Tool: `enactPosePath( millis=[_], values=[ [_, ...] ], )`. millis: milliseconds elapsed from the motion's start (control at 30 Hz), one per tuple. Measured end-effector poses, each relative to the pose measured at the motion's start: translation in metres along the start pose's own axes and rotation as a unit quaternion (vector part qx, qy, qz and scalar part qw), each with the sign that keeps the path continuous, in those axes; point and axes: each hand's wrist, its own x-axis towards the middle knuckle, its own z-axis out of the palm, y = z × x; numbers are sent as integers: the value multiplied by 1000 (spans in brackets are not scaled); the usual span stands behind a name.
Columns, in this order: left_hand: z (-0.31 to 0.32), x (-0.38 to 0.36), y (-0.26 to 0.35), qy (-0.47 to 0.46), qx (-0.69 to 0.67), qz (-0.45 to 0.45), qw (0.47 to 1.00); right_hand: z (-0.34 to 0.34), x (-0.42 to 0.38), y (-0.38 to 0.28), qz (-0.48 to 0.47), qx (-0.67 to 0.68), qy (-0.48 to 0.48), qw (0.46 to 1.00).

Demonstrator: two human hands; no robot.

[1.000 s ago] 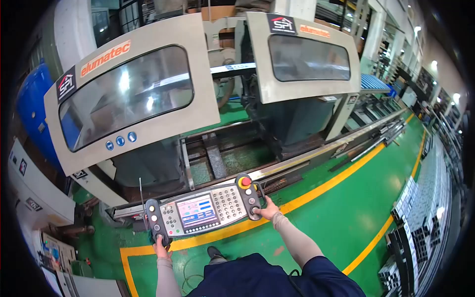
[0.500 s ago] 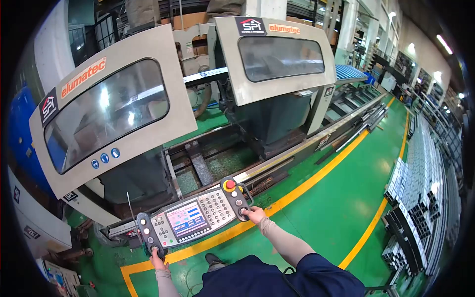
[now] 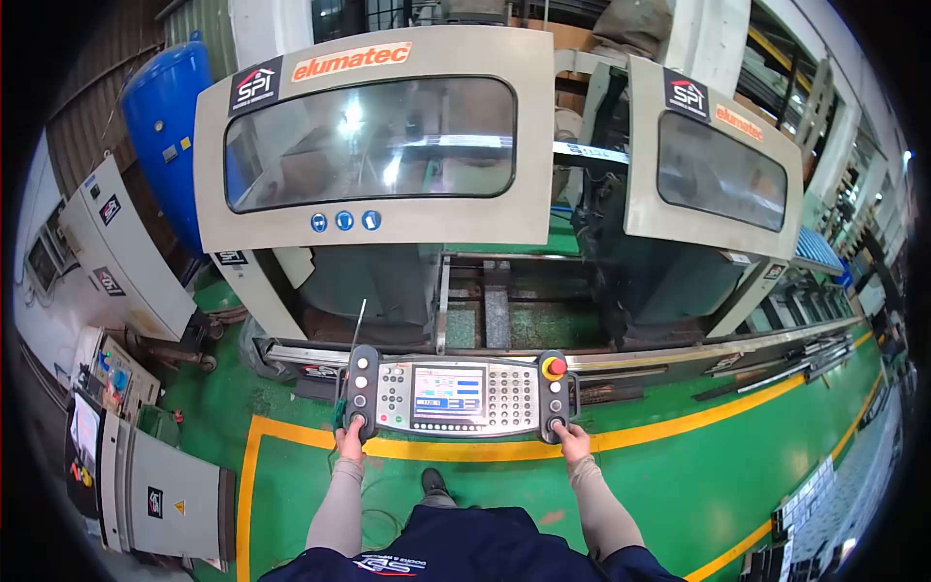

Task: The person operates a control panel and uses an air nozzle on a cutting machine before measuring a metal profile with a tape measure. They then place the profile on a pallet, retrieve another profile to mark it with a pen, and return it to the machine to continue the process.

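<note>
In front of me is a wide control panel (image 3: 392, 418) with a lit screen (image 3: 449, 396), a keypad (image 3: 511, 399) and dark end grips with buttons. My left hand (image 3: 350, 441) is closed on the lower end of the left grip, thumb up by its bottom button. On the opposite grip, my right hand (image 3: 574, 443) is closed the same way, its thumb at the bottom button. A red emergency stop knob (image 3: 554, 367) tops the right grip. The fingers under the panel are mostly hidden.
Behind the panel stands a saw machine with a left hood (image 3: 388, 228) and a right hood (image 3: 713, 218); a pale profile (image 3: 592, 152) spans the gap. Grey cabinets (image 3: 165, 495) and a blue tank (image 3: 170, 145) are at left. Metal profiles (image 3: 810, 509) lie at right. Yellow lines (image 3: 485, 449) mark the green floor.
My view has turned left, so the machine and panel appear further right and more level. Both hands remain on the panel's grips.
</note>
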Motion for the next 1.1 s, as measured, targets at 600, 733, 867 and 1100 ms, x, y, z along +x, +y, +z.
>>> enactPosePath(
  millis=[600, 733, 867, 1100],
  values=[
    [-9, -39, -12, -98, -22, -22, 995, -18, -27, 18, 92, 133, -69, 984],
    [-40, -68, -64, -84, -91, -139, 983, -35, -51, 81, 203, 137, -27, 969],
    [-69, -90, -119, 25, 121, -217, 968, -63, -78, 183, 289, -85, -80, 950],
    [-121, -99, -167, 35, 284, -216, 934, -116, -83, 330, 198, -268, -135, 933]
  ],
)
